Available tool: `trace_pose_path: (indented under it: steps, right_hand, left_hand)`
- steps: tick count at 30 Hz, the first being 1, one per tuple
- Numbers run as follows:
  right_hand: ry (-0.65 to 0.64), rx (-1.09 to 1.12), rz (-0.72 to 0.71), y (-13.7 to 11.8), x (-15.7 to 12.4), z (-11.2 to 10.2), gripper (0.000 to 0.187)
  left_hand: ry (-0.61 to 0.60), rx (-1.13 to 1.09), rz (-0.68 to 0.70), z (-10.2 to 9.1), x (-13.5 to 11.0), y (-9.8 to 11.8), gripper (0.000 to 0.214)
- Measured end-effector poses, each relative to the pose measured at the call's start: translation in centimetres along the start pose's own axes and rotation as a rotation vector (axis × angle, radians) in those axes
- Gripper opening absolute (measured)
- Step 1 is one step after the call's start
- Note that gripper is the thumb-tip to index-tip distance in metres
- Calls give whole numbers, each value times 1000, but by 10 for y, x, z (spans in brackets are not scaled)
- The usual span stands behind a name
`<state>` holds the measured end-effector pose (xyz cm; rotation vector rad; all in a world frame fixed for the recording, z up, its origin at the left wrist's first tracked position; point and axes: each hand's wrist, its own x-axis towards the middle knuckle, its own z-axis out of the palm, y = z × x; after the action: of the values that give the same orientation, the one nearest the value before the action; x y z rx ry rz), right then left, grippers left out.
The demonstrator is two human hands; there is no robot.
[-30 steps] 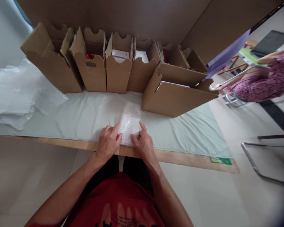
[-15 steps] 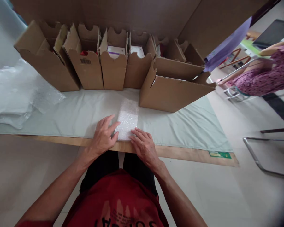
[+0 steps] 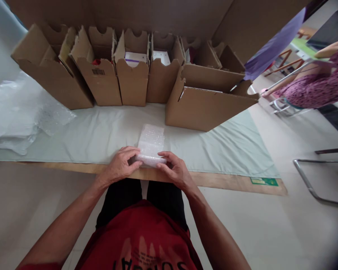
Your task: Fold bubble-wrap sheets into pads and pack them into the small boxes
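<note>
A strip of clear bubble wrap (image 3: 151,140) lies on the pale green cloth (image 3: 101,127) in front of me. Its near end is rolled or folded over into a thick edge; whether anything is inside, I cannot tell. My left hand (image 3: 122,163) is closed on the left end of that edge, thumb below and fingers above. At the right end, my right hand (image 3: 174,168) grips it likewise between thumb and fingers. Both hands rest near the table's wooden front edge (image 3: 208,179).
Several open cardboard boxes (image 3: 133,84) stand in a row at the back, some holding white or red items. A wider cardboard box (image 3: 208,108) sits angled at right. Stacked bubble wrap sheets (image 3: 14,112) lie at left. A person in pink clothing (image 3: 312,84) sits far right.
The bubble wrap's near end has been turned over and rolled away from me, so the flat strip is shorter. Both hands went from lying along its sides to gripping the rolled edge.
</note>
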<state>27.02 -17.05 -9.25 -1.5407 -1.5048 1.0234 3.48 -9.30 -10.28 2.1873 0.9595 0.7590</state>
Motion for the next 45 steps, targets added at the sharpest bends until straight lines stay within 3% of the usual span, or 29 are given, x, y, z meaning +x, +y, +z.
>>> trace_pose_path:
  steps: [6, 11, 16, 18, 20, 23, 27, 31, 34, 36, 41, 45]
  right_hand:
    - [187, 33, 46, 10, 23, 18, 37]
    - [263, -238, 50, 7, 35, 24, 38]
    - [383, -551, -166, 4, 14, 21, 29]
    - [320, -658, -304, 1, 3, 18, 26]
    - [169, -747, -398, 0, -3, 16, 29]
    - [25, -791, -433, -1, 1, 16, 32]
    - [31, -688, -394, -3, 15, 10, 31]
    - [87, -434, -212, -10, 18, -2, 29]
    - [61, -179, -37, -16, 16, -6, 30]
    - [11, 6, 14, -19, 15, -4, 31]
    - [-58, 249, 63, -24, 6, 11, 30]
    - [49, 77, 39, -28, -3, 5, 27]
  left_hand:
    - [124, -101, -245, 10, 4, 3, 25]
    - [313, 149, -168, 30, 6, 1, 36]
    - [289, 321, -116, 33, 8, 2, 26]
    - [258, 349, -119, 31, 9, 2, 24]
    - [235, 361, -132, 30, 12, 1, 24]
    - [228, 304, -178, 27, 17, 2, 23]
    - [289, 31, -290, 16, 11, 9, 40]
    - [381, -492, -537, 9, -14, 25, 65]
    - [311, -898, -713, 14, -29, 40, 67]
    - [261, -1050, -735, 20, -30, 49, 62]
    - [214, -1109, -651, 36, -19, 54, 52]
    - [299, -923, -590, 36, -23, 51, 46]
